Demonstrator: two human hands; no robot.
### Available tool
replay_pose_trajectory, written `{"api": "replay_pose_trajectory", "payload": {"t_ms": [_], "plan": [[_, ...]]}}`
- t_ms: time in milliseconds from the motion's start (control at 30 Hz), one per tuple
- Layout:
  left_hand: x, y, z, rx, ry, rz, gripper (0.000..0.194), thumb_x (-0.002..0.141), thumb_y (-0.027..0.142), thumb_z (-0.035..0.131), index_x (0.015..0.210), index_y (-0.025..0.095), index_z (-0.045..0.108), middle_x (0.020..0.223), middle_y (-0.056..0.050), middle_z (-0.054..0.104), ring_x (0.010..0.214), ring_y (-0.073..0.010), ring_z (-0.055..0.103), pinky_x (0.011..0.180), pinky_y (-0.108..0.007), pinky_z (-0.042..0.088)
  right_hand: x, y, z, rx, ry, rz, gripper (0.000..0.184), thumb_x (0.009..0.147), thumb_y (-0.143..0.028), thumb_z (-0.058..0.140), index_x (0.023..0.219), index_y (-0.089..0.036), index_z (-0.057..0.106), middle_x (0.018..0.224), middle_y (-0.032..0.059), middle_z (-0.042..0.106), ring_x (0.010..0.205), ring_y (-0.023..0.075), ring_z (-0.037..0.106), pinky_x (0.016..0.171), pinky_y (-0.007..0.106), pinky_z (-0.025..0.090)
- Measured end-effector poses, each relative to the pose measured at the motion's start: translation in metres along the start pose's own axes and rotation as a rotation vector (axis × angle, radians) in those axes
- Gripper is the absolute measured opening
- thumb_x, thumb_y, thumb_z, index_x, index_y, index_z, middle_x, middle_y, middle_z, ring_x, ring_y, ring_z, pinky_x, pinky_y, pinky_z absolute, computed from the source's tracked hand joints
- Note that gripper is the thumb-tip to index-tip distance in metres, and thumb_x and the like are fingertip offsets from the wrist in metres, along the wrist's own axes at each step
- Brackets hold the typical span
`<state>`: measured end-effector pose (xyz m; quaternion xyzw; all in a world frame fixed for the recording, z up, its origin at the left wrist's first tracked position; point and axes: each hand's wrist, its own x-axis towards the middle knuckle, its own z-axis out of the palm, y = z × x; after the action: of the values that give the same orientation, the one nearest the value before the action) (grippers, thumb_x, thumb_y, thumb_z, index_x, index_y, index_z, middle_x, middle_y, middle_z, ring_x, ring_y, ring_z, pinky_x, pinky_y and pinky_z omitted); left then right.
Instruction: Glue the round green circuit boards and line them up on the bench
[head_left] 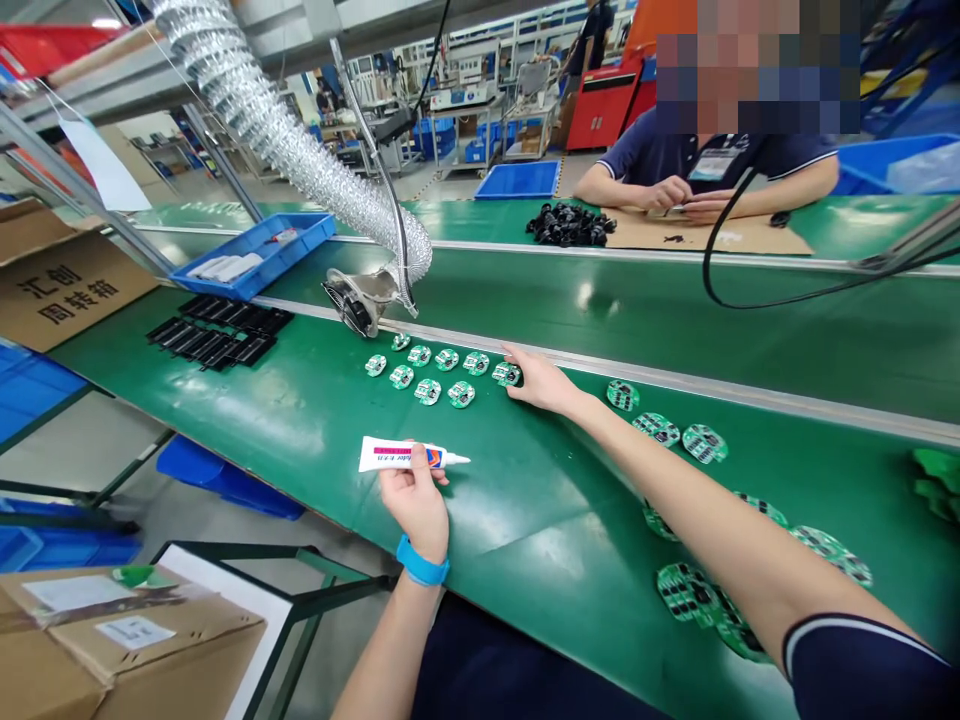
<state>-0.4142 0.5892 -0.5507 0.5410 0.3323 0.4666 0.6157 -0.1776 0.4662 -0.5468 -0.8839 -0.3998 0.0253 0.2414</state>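
My left hand [418, 497], with a blue band at the wrist, is closed around a white glue tube [390, 455] whose narrow nozzle points right. Farther up the green mat, my right hand [538, 382] has its thumb and fingers at the edges of a small round green circuit board [506, 374]. That board is at the right end of two rows of similar boards, such as this circuit board [428, 391]. More boards lie to the right around my forearm, among them a single board [622, 394] and a larger joined board [682, 592]; my arm partly hides some.
A silver duct [300, 150] hangs with its hood [360, 300] close behind the boards. Black strips [214, 330] and a blue tray [255, 255] are at the left. Across the line, a co-worker [705, 170] sits near a pile of black parts [570, 225]. A metal rail [675, 375] crosses behind.
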Motion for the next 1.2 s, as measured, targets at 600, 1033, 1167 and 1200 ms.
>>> {"api": "replay_pose_trajectory", "payload": {"t_ms": [600,1033,1167,1200], "plan": [[0.000,-0.001,0.001,-0.005,-0.024,0.020,0.037,0.083,0.047,0.073,0.097,0.016,0.060,0.073,0.001,0.067,0.045,-0.0091,0.057,0.041,-0.022,0.050,-0.072,0.091,-0.098,-0.149,-0.265,0.212,0.073,0.070,-0.015,0.071,0.141,-0.023,0.056,0.138,0.0084,0.062,0.116,0.0297,0.064,0.096,0.036,0.052],[-0.002,-0.002,0.000,0.041,-0.031,0.062,0.037,0.084,0.048,0.070,0.096,0.016,0.058,0.071,0.001,0.065,0.045,-0.0086,0.057,0.042,-0.021,0.049,-0.100,0.029,-0.047,-0.146,-0.143,0.065,0.045,0.091,-0.041,0.062,0.126,-0.013,0.065,0.121,0.0168,0.062,0.098,0.0298,0.068,0.089,0.040,0.053],[-0.002,-0.004,0.000,0.021,-0.042,0.064,0.037,0.084,0.047,0.071,0.096,0.016,0.057,0.070,0.002,0.064,0.045,-0.0083,0.056,0.041,-0.020,0.048,-0.111,0.001,-0.042,-0.075,-0.212,0.017,0.065,0.083,-0.044,0.072,0.140,-0.017,0.054,0.125,0.0146,0.058,0.100,0.0302,0.066,0.086,0.040,0.054],[-0.002,-0.005,0.000,0.017,-0.045,0.060,0.037,0.084,0.047,0.071,0.097,0.016,0.057,0.070,0.002,0.064,0.045,-0.0082,0.056,0.041,-0.020,0.048,-0.113,-0.002,-0.043,-0.050,-0.242,0.000,0.075,0.080,-0.043,0.076,0.145,-0.019,0.048,0.125,0.0135,0.057,0.100,0.0297,0.065,0.084,0.040,0.054]]}}
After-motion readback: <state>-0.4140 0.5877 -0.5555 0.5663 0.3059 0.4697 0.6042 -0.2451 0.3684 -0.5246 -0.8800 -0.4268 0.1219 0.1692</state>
